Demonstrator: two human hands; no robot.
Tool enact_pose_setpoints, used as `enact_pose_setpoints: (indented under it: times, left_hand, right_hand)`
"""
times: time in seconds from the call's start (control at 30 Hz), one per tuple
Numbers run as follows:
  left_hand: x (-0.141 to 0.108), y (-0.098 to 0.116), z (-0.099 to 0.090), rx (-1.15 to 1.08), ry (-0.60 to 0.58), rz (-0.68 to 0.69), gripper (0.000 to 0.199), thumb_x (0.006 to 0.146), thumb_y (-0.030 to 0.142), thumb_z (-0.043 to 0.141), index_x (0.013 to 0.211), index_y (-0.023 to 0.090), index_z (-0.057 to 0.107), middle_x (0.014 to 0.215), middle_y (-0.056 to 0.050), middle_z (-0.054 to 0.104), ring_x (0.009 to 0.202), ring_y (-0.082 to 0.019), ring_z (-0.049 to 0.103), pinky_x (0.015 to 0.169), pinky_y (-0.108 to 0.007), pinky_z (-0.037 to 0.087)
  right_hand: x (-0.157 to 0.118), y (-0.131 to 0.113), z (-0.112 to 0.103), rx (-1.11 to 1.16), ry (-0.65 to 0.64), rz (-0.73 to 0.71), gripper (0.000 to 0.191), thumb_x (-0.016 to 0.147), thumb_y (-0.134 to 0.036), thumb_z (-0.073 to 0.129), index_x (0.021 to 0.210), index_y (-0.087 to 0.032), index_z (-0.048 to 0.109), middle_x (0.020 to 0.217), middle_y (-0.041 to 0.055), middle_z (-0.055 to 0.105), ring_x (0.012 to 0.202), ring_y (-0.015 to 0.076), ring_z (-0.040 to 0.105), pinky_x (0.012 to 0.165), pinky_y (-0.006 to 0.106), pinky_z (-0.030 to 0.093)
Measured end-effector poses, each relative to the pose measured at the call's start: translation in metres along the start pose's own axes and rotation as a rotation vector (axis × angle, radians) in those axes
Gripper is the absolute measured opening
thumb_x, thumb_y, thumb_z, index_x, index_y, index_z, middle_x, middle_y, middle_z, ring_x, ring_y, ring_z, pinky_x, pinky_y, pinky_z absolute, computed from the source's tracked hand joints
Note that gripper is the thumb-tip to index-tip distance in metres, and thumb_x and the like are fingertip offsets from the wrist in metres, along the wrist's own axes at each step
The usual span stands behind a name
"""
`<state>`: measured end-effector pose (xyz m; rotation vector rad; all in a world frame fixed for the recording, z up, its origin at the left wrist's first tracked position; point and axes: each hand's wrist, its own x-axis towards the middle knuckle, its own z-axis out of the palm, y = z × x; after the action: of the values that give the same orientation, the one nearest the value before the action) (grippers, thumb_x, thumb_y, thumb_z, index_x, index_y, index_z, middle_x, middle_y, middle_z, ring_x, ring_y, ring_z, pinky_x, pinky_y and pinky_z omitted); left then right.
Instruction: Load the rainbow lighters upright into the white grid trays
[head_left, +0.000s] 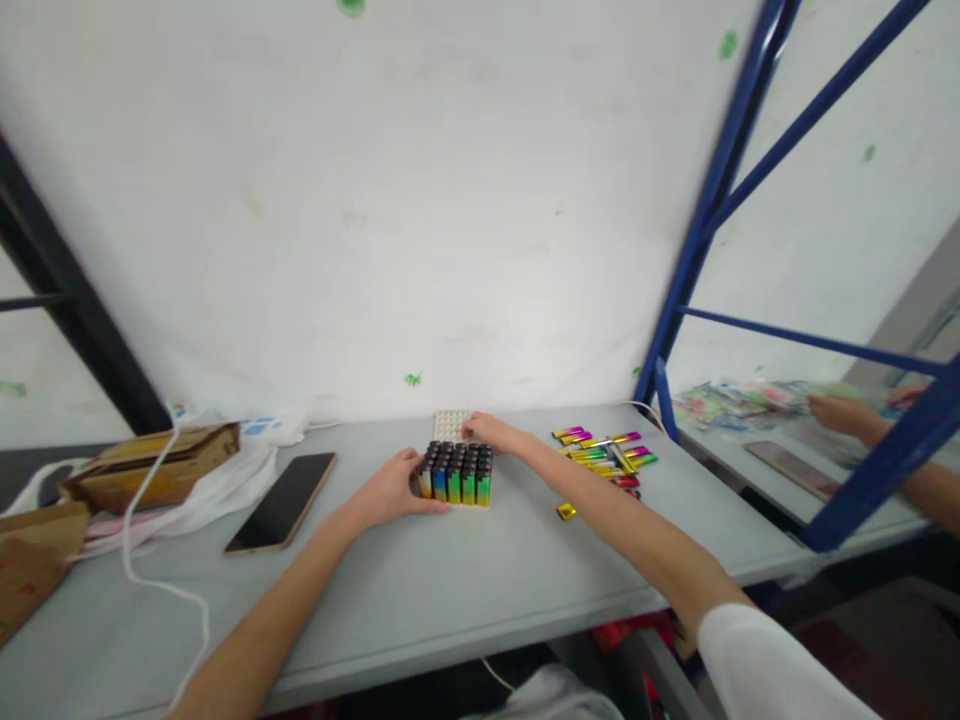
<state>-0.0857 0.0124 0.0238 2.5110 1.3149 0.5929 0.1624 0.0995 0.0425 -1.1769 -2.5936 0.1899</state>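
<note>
A block of upright lighters (457,475) with black tops and shiny rainbow bodies stands in rows on the table, on a pale base. My left hand (397,487) grips its left side, thumb along the front and fingers toward the back. Over the back right corner reaches my right hand (487,431), its fingers curled down between the block and a white tray (450,421) with round hollows. What those fingertips hold, if anything, is hidden. To the right lies a loose pile of shiny lighters (600,455) in gold, pink and green, and a single gold lighter (566,511) nearer to me.
At left, a phone (281,503) lies on the grey table (450,590), with an open cardboard box (154,468), plastic bags and a white cable (135,500) beyond it. A blue metal frame (694,230) stands at right. Past it, another person's hand (847,415) is over a second table.
</note>
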Motion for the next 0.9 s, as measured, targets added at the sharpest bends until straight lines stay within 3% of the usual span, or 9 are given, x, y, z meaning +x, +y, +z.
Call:
enact_pose_setpoints:
  times: [0.07,0.17,0.37,0.47,0.57,0.67,0.77,0.9]
  left_hand:
    - [0.000,0.000,0.000,-0.001,0.001,-0.002,0.068,0.061,0.076,0.078,0.098,0.019,0.069,0.094,-0.005,0.062,0.090,-0.029,0.062,0.081,-0.036,0.050]
    - [-0.001,0.000,-0.001,0.013,0.002,-0.007,0.066,0.062,0.076,0.078,0.096,0.020,0.068,0.095,-0.006,0.062,0.090,-0.028,0.062,0.081,-0.036,0.051]
    - [0.005,-0.003,0.000,0.051,0.024,0.004,0.066,0.062,0.078,0.076,0.091,0.019,0.067,0.094,-0.006,0.064,0.088,-0.028,0.063,0.077,-0.035,0.051]
    - [0.018,-0.006,0.003,0.100,0.040,-0.030,0.069,0.064,0.082,0.072,0.089,0.018,0.066,0.090,-0.007,0.065,0.083,-0.027,0.063,0.073,-0.035,0.050]
    - [0.043,-0.008,0.007,0.148,0.045,-0.090,0.071,0.064,0.084,0.070,0.086,0.017,0.066,0.086,-0.008,0.065,0.078,-0.027,0.063,0.070,-0.035,0.049]
    - [0.073,-0.011,0.012,0.139,0.037,-0.126,0.068,0.065,0.080,0.072,0.088,0.016,0.069,0.089,-0.009,0.068,0.078,-0.027,0.064,0.071,-0.034,0.050]
    - [0.097,-0.007,0.014,0.141,0.039,-0.192,0.067,0.068,0.077,0.072,0.092,0.015,0.070,0.095,-0.014,0.072,0.087,-0.031,0.066,0.073,-0.035,0.050]
    - [0.091,0.022,-0.004,0.194,0.073,-0.227,0.070,0.066,0.070,0.076,0.104,0.012,0.068,0.105,-0.018,0.071,0.099,-0.035,0.066,0.081,-0.036,0.049]
  right_hand:
    - [-0.006,0.004,0.005,-0.010,0.002,0.019,0.008,0.085,-0.006,0.069,0.083,-0.013,0.070,0.091,0.0064,0.070,0.082,0.0174,0.060,0.078,0.026,0.048]
    - [-0.037,0.015,-0.005,-0.023,0.057,0.039,0.007,0.092,-0.013,0.064,0.088,-0.015,0.070,0.094,0.0073,0.069,0.083,0.0183,0.060,0.079,0.029,0.048]
    - [-0.144,0.032,-0.060,0.078,0.389,0.098,0.014,0.099,-0.027,0.060,0.095,-0.016,0.067,0.093,0.0068,0.068,0.084,0.0184,0.062,0.082,0.031,0.049]
    - [-0.195,0.014,-0.075,0.114,0.438,0.133,0.014,0.100,-0.030,0.060,0.096,-0.018,0.066,0.094,0.0059,0.069,0.084,0.0181,0.064,0.079,0.030,0.049]
    - [-0.225,-0.019,-0.069,0.088,0.426,0.090,0.012,0.100,-0.030,0.061,0.095,-0.019,0.066,0.096,0.0056,0.070,0.090,0.0194,0.065,0.082,0.031,0.049]
    - [-0.231,-0.052,-0.047,0.001,0.378,0.050,0.010,0.100,-0.029,0.062,0.096,-0.020,0.066,0.096,0.0058,0.070,0.093,0.0206,0.065,0.085,0.032,0.049]
    - [-0.217,-0.073,-0.022,-0.140,0.311,0.043,0.009,0.098,-0.028,0.065,0.094,-0.020,0.067,0.097,0.0065,0.072,0.095,0.0228,0.067,0.087,0.035,0.048]
    - [-0.189,-0.089,-0.002,-0.243,0.174,0.118,0.014,0.096,-0.029,0.066,0.090,-0.017,0.071,0.096,0.0081,0.075,0.096,0.0240,0.069,0.092,0.037,0.047]
